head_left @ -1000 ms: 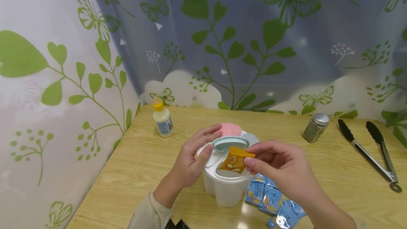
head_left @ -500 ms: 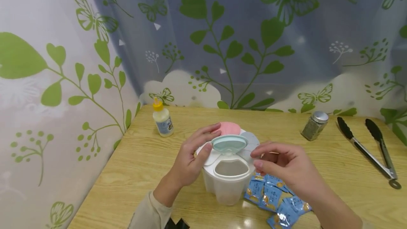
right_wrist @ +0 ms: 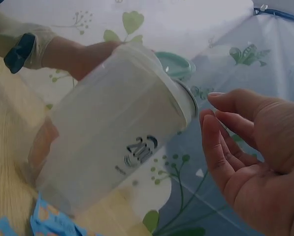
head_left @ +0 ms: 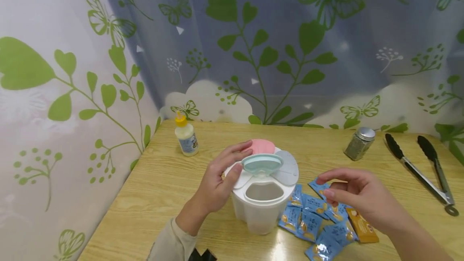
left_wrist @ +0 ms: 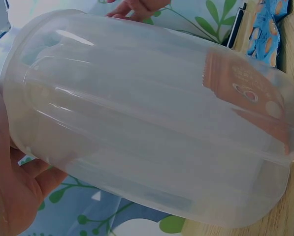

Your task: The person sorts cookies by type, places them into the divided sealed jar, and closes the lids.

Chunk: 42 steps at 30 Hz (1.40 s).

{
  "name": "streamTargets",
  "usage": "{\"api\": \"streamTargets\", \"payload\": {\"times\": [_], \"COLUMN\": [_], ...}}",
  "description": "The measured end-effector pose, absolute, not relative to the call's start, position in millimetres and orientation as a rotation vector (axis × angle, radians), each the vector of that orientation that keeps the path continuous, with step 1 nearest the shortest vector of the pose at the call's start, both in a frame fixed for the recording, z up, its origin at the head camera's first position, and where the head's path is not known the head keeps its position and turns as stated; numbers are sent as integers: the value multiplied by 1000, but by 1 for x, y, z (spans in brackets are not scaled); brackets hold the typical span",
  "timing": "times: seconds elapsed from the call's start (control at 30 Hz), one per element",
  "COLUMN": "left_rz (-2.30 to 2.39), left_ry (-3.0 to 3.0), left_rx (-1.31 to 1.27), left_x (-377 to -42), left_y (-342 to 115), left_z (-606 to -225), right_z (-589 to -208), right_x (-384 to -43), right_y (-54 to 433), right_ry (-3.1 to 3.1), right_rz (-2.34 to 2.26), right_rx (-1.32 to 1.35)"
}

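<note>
A translucent storage container (head_left: 259, 216) with a white lid and coloured flaps stands upright in the head view. Its mint-green flap (head_left: 262, 164) is raised behind an uncovered opening. My left hand (head_left: 219, 178) holds the container by its upper left side, thumb and fingers around the lid's edge. Through the wall, an orange snack packet (left_wrist: 247, 93) shows at the container's bottom. To the right, my right hand (head_left: 362, 198) hovers over blue snack packets (head_left: 309, 224), fingers loosely bent and holding nothing. Another orange packet (head_left: 362, 226) lies partly behind that hand.
A yellow-capped bottle (head_left: 186, 138) stands at the back left of the wooden table (head_left: 145, 204). At the back right are a glass jar (head_left: 359, 144) with a silver lid and black-tipped tongs (head_left: 420, 172). A printed curtain (head_left: 275, 51) borders the table.
The orange packet in my right hand went into the container as the fingers released it. That hand then moved right, over the blue packets. My left hand stayed on the container.
</note>
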State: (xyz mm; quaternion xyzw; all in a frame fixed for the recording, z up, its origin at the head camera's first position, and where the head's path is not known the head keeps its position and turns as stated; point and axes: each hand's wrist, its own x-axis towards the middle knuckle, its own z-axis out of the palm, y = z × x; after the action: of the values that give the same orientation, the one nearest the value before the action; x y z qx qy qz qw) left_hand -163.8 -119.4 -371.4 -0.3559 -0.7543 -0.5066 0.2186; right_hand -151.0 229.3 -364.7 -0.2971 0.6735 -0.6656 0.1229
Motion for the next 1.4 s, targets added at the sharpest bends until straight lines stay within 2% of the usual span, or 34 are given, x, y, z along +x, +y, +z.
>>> {"api": "streamTargets", "payload": {"times": [0.4,0.63,0.83,1.07,1.3,1.4], "left_rz": [-1389,-1405,-1385,-1377,-1389,-1391], "left_ry": [-2081,-2057,-2073,-2088,-2089,-2088], "left_rx": [-996,-1023,-1018,-1008,-1010,-1007], "left_x": [-164,-166,-165,-164,-164,-164], "left_y": [-120,-118,-119,-121,-121,-122], "left_z": [-371,-373,-374,-371,-371,-371], "right_z": [-402,-419,-436,-457,-470,-472], "right_x": [-159,-161,-164,-166,-160,-159], "right_y": [278,302,320,333,342,342], "right_ry": [1985,2182,2170,2183,2229,2325], "right_rz": [-1914,-1690,-1562,-1508,-1341,-1248], "right_rx": [-674,-499,-508,-664,-530,-549]}}
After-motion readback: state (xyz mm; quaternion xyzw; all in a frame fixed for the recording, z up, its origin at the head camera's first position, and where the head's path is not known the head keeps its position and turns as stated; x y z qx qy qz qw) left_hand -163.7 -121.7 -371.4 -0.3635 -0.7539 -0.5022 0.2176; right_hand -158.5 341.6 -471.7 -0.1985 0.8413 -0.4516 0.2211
